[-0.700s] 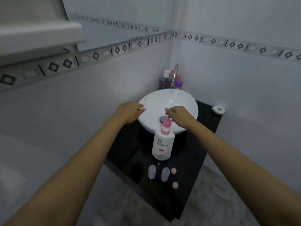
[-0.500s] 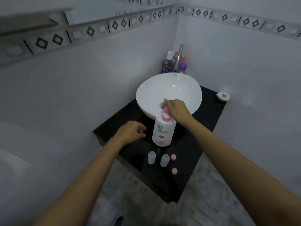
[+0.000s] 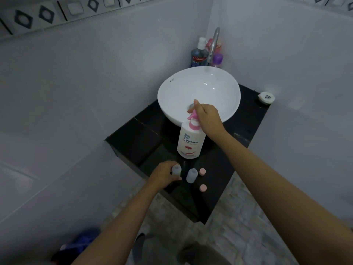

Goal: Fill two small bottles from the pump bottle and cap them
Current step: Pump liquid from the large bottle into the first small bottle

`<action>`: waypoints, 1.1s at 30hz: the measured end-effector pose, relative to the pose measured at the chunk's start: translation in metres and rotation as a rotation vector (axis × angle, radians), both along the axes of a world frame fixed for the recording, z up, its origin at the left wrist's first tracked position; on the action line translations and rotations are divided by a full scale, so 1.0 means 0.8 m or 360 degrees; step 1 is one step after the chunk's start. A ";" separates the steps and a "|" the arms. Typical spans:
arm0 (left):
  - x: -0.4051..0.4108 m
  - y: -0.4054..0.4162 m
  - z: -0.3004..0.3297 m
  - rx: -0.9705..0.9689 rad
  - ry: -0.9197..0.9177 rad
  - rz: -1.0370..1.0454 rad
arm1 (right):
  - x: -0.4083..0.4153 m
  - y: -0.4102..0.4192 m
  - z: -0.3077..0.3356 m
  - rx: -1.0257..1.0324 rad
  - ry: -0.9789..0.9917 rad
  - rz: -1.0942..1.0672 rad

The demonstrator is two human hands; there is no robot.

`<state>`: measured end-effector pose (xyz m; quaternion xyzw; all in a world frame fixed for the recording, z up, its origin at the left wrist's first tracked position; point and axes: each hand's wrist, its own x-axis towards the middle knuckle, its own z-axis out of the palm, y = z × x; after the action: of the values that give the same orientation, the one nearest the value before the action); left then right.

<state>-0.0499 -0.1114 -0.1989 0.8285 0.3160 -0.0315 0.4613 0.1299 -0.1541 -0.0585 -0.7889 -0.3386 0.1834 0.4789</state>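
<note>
A white pump bottle (image 3: 190,143) with a pink pump head stands upright on the black counter (image 3: 242,129), in front of the basin. My right hand (image 3: 207,117) rests on the pink pump head, fingers curled around it. Two small translucent bottles stand uncapped near the counter's front edge. My left hand (image 3: 164,175) wraps around the left small bottle (image 3: 176,169). The right small bottle (image 3: 191,175) stands free beside it. Two pink caps (image 3: 202,171) (image 3: 202,188) lie loose on the counter just right of the small bottles.
A white bowl basin (image 3: 177,92) sits on the counter behind the pump bottle, with a chrome tap (image 3: 213,44) at the back. A blue mouthwash bottle (image 3: 198,56) and other bottles stand in the corner. A small white dish (image 3: 266,97) lies at the counter's right edge.
My left hand dropped from beside the pump bottle to the front of the counter and closed around the left small bottle. My right hand stayed on the pump head. The view tilted further down.
</note>
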 end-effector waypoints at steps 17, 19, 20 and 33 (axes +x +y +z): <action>0.017 0.021 0.124 0.0126 -0.0590 0.0391 | 0.008 0.018 0.009 -0.0018 0.0295 0.0061; 0.018 0.022 0.129 0.0173 -0.0637 0.0376 | 0.007 0.018 0.009 0.0012 0.0330 0.0052; 0.018 0.022 0.130 0.0189 -0.0660 0.0379 | 0.005 0.019 0.008 0.0034 0.0348 0.0043; 0.032 0.027 0.142 0.0436 -0.0738 0.0413 | 0.000 0.023 0.002 0.0082 0.0434 -0.0036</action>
<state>-0.0245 -0.0895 -0.0852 0.8208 0.3067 0.2605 0.4053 0.1297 -0.1360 -0.0571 -0.7478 -0.2663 0.2746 0.5427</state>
